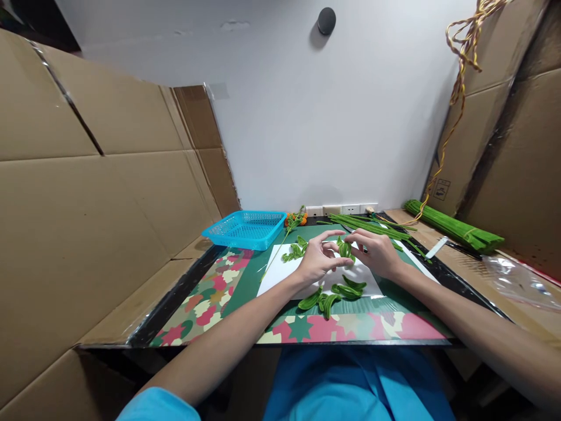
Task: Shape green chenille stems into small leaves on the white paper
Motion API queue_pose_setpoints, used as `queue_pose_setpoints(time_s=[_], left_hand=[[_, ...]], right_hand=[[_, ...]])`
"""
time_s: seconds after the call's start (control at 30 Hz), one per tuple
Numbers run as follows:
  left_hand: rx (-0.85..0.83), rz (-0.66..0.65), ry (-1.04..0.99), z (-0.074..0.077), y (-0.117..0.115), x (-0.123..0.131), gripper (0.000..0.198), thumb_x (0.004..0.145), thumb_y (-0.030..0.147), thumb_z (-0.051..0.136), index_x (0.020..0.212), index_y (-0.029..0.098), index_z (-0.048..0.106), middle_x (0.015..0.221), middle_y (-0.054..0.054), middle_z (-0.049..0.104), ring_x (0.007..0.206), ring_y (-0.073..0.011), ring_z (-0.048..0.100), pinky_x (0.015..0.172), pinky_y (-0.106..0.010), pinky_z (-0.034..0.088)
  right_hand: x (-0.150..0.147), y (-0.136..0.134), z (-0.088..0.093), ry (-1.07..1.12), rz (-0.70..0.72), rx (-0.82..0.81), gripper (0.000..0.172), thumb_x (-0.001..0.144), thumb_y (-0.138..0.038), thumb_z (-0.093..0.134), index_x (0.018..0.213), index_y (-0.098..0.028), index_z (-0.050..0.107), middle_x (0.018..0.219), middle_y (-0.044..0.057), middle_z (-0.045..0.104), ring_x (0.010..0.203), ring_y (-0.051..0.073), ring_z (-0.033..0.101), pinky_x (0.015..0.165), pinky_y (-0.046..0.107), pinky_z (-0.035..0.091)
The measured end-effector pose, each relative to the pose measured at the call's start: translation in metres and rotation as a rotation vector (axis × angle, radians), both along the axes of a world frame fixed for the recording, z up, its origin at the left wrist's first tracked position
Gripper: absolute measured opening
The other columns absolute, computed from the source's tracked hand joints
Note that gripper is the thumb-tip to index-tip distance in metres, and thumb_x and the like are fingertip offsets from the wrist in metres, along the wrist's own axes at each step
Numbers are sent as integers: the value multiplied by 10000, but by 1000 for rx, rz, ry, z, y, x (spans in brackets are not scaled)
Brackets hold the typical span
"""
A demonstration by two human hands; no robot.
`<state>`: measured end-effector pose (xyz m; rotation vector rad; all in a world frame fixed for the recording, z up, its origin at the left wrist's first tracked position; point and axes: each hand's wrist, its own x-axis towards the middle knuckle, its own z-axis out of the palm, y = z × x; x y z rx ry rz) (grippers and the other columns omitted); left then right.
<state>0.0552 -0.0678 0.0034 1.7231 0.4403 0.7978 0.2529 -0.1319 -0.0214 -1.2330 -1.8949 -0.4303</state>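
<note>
Over a white sheet [280,275], my left hand [322,256] and my right hand [372,251] meet around a small green leaf-like piece [345,249]. Fingertips of both hands are on that piece, which looks made of fuzzy green loops. Several similar curved green pieces [324,302] lie at the sheet's front edge, nearer to me. Another cluster of green loops [294,251] rests on the sheet to the left of my left hand.
A blue plastic basket [249,231] stands at the back left. Beside it lies an orange flower with a green stem [296,218]. Loose green stems [368,224] and a green bundle [456,227] lie back right. Cardboard walls [87,204] flank the table.
</note>
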Motion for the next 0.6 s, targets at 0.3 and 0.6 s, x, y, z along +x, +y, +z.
queue_pose_setpoints(time_s=[0.3,0.6], left_hand=[[-60,-33,71,-1,-4,-4,904,523,395,972,1332,175,633,541,70,547,449,-34,433,466,-164,345],[-52,-50,40,-2,-4,-1,929,507,371,981,1333,148,620,609,29,614,538,-61,545,561,-171,448]], right_hand=[[-8,-2,-1,38,172,-38,292,997,-191,507,1149,-265,745,1071,53,754,816,161,703,699,261,499],[-7,-1,-2,85,184,-47,309,970,-188,516,1132,-250,771,1041,61,769,744,151,689,646,258,493]])
